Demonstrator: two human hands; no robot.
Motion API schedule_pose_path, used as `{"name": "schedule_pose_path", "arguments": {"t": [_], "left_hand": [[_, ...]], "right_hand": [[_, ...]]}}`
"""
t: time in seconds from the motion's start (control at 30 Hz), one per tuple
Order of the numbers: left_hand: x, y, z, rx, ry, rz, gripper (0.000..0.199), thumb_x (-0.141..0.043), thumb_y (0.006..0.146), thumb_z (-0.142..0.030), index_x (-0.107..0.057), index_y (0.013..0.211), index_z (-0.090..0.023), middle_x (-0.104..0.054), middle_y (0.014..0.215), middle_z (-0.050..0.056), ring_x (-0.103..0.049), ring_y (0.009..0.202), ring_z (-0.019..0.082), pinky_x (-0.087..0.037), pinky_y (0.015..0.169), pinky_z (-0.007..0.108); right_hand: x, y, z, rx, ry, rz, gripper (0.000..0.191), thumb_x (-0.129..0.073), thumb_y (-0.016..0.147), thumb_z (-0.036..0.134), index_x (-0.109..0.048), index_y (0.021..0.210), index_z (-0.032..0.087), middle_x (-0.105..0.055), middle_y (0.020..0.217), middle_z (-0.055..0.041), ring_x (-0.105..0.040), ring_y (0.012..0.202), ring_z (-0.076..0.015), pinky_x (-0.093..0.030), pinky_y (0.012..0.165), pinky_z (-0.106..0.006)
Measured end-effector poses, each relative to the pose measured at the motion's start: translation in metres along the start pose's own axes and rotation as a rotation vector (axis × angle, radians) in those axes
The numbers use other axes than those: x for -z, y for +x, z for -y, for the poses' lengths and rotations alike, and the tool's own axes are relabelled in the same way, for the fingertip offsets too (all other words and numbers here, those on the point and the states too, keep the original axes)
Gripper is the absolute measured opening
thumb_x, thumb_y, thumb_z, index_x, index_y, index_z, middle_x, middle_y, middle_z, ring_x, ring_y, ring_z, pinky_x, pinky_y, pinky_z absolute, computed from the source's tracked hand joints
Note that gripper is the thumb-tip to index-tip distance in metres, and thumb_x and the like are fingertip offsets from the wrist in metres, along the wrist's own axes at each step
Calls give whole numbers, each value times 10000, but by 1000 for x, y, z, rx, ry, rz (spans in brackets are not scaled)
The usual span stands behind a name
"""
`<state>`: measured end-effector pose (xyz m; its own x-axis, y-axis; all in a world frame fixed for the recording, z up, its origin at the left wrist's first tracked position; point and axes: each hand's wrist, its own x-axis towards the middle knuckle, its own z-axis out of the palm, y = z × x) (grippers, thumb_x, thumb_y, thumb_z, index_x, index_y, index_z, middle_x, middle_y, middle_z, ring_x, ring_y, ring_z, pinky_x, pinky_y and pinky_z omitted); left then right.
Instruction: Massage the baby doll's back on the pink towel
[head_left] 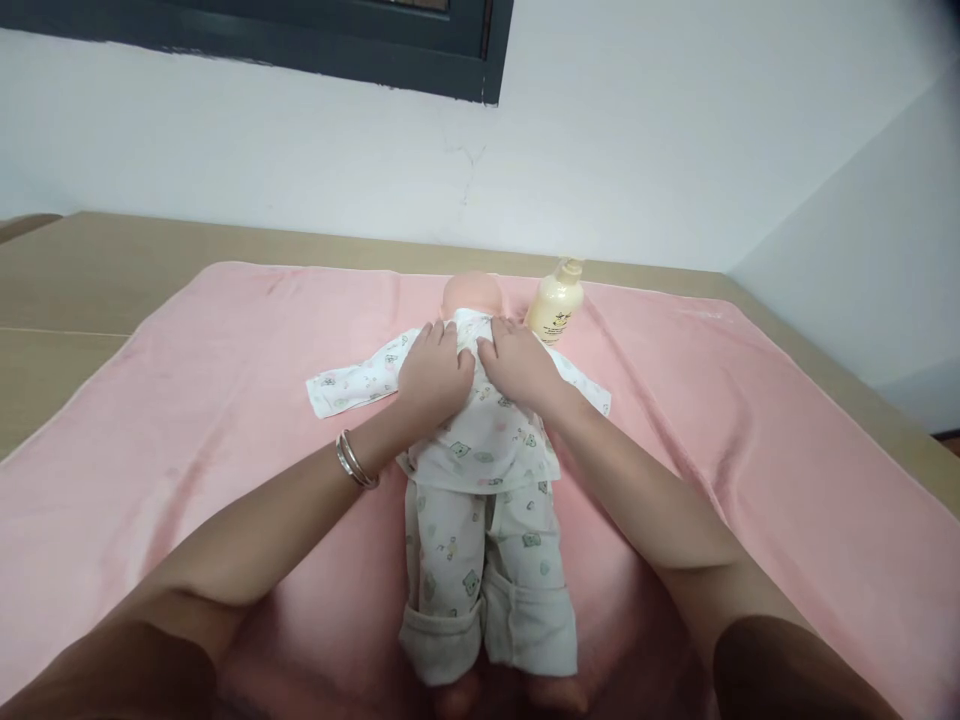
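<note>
A baby doll (474, 294) lies on a pink blanket with its head toward the wall. It wears a white printed top (484, 440) and matching trousers (450, 545) with rolled-up cuffs; its feet show at the bottom. My left hand (435, 372) rests flat on the left side of the doll's upper body, fingers extended toward the head. On the right side my right hand (523, 362) lies the same way, the two thumbs close together. Just beyond my right hand stands a pale yellow pump bottle (556, 303), near the doll's head.
The pink blanket (247, 400) covers most of a wooden table (97, 265). A white wall (600, 150) rises behind it, with a dark window frame (375, 55) at upper left. Another wall (885, 240) borders the right side.
</note>
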<state>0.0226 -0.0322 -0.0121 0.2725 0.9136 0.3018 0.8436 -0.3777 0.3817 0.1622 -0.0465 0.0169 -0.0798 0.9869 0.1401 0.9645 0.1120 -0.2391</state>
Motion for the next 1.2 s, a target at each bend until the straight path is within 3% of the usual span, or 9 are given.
{"name": "schedule_pose_path", "arguments": {"t": [0.13, 0.23, 0.4, 0.67, 0.8, 0.93, 1.1, 1.2], "left_hand": [[9, 19, 11, 2, -104, 89, 437, -355, 934, -247, -628, 1236, -89, -659, 1300, 167, -594, 1240, 296, -453, 1130, 474], [10, 16, 8, -12, -70, 74, 447, -357, 954, -263, -609, 1273, -77, -639, 1334, 174, -565, 1279, 301, -418, 1158, 486], [5, -3, -9, -73, 62, 20, 505, -340, 963, -194, -505, 1389, 21, -528, 1473, 235, -430, 1442, 320, -309, 1240, 470], [14, 18, 4, -27, -24, 121, 357, -367, 944, -234, -637, 1119, -81, -670, 1199, 178, -600, 1157, 287, -466, 1072, 443], [19, 10, -3, -68, 63, 107, 346, -349, 961, -239, -643, 1057, -84, -668, 1149, 194, -594, 1136, 308, -458, 1055, 469], [24, 4, -8, -139, 116, 139, 364, -325, 975, -238, -645, 1036, -76, -665, 1138, 212, -591, 1148, 326, -456, 1057, 482], [17, 19, 5, -83, -21, 167, 360, -304, 969, -233, -641, 1019, -116, -678, 1152, 175, -596, 1162, 294, -463, 1077, 468], [8, 21, 9, -2, -63, 112, 410, -306, 971, -270, -626, 1157, -94, -635, 1312, 183, -520, 1315, 329, -383, 1163, 527]], "right_hand": [[10, -17, 17, -1, -91, 40, 456, -321, 1016, 325, -587, 1250, 37, -658, 1283, -231, -605, 1216, -343, -482, 963, -411], [16, -10, 10, -64, -34, 95, 427, -346, 1004, 397, -639, 1121, 109, -717, 1115, -180, -670, 1025, -326, -502, 828, -393], [11, 9, -9, -78, 85, 99, 493, -319, 1016, 480, -623, 1153, 118, -670, 1261, -197, -633, 1132, -321, -478, 906, -382], [18, -17, 12, -7, -70, 87, 450, -314, 1029, 357, -624, 1142, 51, -663, 1238, -226, -589, 1215, -336, -444, 994, -402], [18, -6, 2, -53, 59, 142, 471, -323, 1013, 427, -613, 1168, 90, -636, 1306, -214, -593, 1209, -338, -468, 959, -415], [10, 6, -7, -77, 106, 134, 555, -303, 1015, 491, -564, 1277, 77, -577, 1405, -225, -565, 1263, -353, -438, 1030, -442], [14, -17, 15, -52, -90, 70, 520, -295, 1030, 374, -567, 1275, 4, -582, 1377, -266, -500, 1333, -369, -388, 1094, -452], [21, -23, 21, -44, -95, 116, 420, -349, 998, 299, -625, 1168, 33, -644, 1276, -246, -563, 1249, -340, -435, 1035, -414]]}}
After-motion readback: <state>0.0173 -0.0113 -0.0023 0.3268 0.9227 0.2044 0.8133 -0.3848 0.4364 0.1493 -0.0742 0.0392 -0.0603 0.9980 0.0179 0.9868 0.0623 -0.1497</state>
